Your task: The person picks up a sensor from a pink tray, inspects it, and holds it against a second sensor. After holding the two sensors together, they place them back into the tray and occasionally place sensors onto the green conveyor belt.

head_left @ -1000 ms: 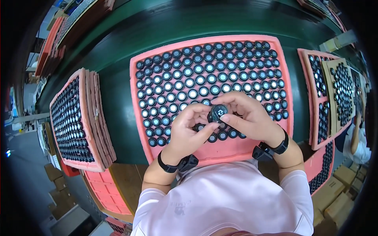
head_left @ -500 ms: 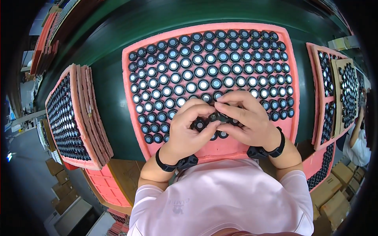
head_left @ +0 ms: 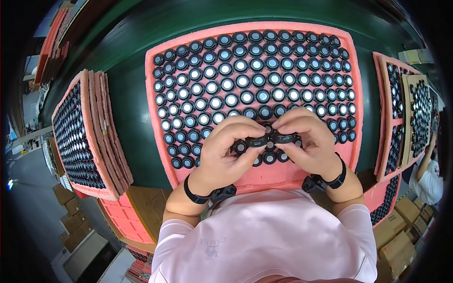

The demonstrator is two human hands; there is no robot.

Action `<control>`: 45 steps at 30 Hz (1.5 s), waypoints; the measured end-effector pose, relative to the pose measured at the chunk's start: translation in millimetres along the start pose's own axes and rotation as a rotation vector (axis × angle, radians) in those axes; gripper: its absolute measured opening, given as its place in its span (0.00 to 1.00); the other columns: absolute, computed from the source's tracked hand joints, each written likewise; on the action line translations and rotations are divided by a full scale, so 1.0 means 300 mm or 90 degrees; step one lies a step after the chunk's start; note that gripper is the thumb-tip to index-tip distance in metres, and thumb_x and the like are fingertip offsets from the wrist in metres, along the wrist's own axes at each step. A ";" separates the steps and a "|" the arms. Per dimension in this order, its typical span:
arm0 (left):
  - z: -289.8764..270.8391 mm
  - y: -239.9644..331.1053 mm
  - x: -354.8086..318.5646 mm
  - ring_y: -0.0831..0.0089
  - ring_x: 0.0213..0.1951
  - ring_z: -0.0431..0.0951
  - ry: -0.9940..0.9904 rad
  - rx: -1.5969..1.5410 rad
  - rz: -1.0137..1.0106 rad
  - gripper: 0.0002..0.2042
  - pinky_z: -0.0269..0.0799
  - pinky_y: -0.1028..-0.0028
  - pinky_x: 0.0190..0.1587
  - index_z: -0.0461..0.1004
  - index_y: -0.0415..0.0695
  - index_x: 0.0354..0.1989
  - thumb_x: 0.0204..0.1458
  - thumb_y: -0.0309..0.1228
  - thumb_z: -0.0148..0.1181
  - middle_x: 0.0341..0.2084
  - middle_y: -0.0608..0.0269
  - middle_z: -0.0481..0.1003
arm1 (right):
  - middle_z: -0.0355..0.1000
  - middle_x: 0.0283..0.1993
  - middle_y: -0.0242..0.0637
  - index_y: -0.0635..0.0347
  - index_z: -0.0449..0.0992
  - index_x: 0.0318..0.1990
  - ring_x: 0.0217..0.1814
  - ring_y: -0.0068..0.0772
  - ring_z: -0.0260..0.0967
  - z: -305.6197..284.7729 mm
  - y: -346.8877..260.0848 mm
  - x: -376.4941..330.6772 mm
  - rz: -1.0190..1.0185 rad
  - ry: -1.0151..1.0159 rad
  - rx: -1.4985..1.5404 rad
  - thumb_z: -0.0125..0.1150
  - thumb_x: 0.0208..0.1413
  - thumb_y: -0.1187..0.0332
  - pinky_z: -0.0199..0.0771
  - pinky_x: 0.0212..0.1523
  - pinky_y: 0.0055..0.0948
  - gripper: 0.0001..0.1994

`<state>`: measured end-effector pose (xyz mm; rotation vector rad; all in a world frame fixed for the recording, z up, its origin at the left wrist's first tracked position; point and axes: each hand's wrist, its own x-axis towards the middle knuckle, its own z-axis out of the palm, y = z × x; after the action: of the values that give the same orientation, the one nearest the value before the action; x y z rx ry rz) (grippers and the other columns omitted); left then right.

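Note:
A pink foam tray [head_left: 278, 177] lies in front of me, filled with rows of small black round parts [head_left: 231, 99] with pale silvery disc tops. Over its near half, my left hand [head_left: 232, 147] pinches one black round piece [head_left: 257, 142] between thumb and fingers, its edge with a small slot turned up. Just beside it, my right hand [head_left: 306, 138] pinches a second black piece [head_left: 285, 138], also slot side up. The two pieces are close together; whether they touch I cannot tell. Both hands hide some parts beneath them.
To the left stands a stack of pink foam trays [head_left: 101, 137] topped with similar parts. More loaded trays [head_left: 383, 118] sit at the right, one with a cardboard piece. The table [head_left: 130, 113] is dark green. Cardboard boxes [head_left: 398, 247] and another person [head_left: 427, 177] are at the far right.
The two black pieces have been turned so their slotted edges show, and they are now more apart. My right hand has shifted slightly right; the whole view has shifted a little.

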<state>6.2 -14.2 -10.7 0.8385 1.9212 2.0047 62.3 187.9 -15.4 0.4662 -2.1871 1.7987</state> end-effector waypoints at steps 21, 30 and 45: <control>-0.016 -0.002 0.006 0.64 0.48 0.74 -0.027 0.009 0.085 0.19 0.72 0.70 0.49 0.74 0.36 0.46 0.43 0.16 0.65 0.47 0.51 0.73 | 0.67 0.53 0.50 0.63 0.71 0.45 0.49 0.39 0.70 -0.011 0.002 -0.010 -0.019 0.005 0.008 0.64 0.49 0.78 0.71 0.52 0.37 0.15; -0.016 -0.007 -0.003 0.62 0.50 0.74 0.002 -0.001 0.073 0.23 0.72 0.69 0.50 0.72 0.37 0.50 0.42 0.15 0.64 0.48 0.51 0.73 | 0.67 0.54 0.50 0.61 0.67 0.49 0.53 0.39 0.67 -0.011 -0.005 -0.007 -0.061 -0.012 -0.044 0.64 0.48 0.79 0.67 0.53 0.37 0.19; -0.034 0.002 0.022 0.63 0.47 0.76 -0.048 0.092 0.138 0.20 0.74 0.70 0.46 0.73 0.38 0.46 0.42 0.18 0.68 0.47 0.50 0.74 | 0.67 0.54 0.49 0.63 0.68 0.49 0.52 0.37 0.67 -0.020 -0.013 -0.002 -0.055 -0.035 -0.067 0.67 0.48 0.77 0.68 0.52 0.34 0.20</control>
<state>-4.6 -19.1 -8.2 1.1884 2.0276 1.9349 64.4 193.2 -11.1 0.5832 -2.2490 1.6366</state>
